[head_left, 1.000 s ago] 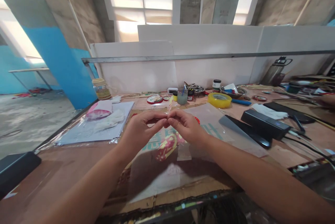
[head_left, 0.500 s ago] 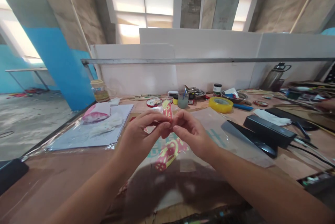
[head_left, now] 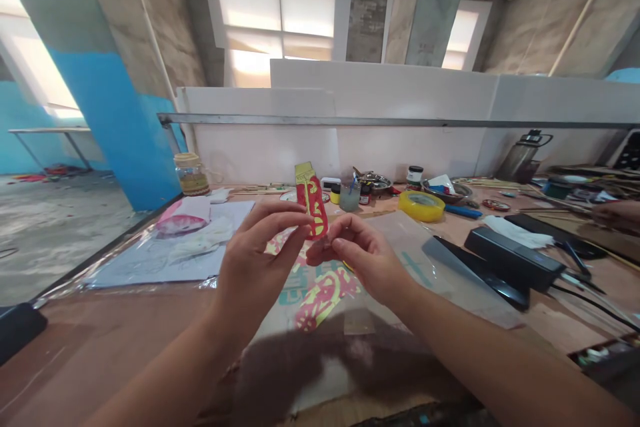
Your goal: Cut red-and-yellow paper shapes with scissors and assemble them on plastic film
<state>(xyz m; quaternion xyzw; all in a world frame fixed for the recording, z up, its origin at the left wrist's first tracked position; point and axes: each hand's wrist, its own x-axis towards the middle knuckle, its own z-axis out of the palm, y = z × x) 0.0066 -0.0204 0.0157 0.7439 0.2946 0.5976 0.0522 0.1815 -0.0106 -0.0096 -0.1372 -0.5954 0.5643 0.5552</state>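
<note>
A flat red strip with yellow markings and a yellowish top end (head_left: 311,200) stands up between the thumb and fingers of my left hand (head_left: 267,247). Close beside its lower end, the thumb and fingers of my right hand (head_left: 367,250) are pinched together; whatever they hold is too small or hidden to make out. Below both hands, a red and yellow painted piece (head_left: 325,297) lies on a clear plastic sheet (head_left: 367,360) with green lettering. Part of another red and yellow piece (head_left: 287,247) shows behind my left hand.
A roll of yellow tape (head_left: 421,206), a cup of cloudy liquid (head_left: 350,197) and paint jars stand behind. To the right are a black power adapter (head_left: 515,254) and another person's hand (head_left: 620,217). White papers (head_left: 165,267) and a lidded jar (head_left: 191,174) are at left.
The strip now shows its broad face and stands higher and more upright in my left hand. My right fingers sit slightly apart from my left fingers. The other person's hand shows more at right.
</note>
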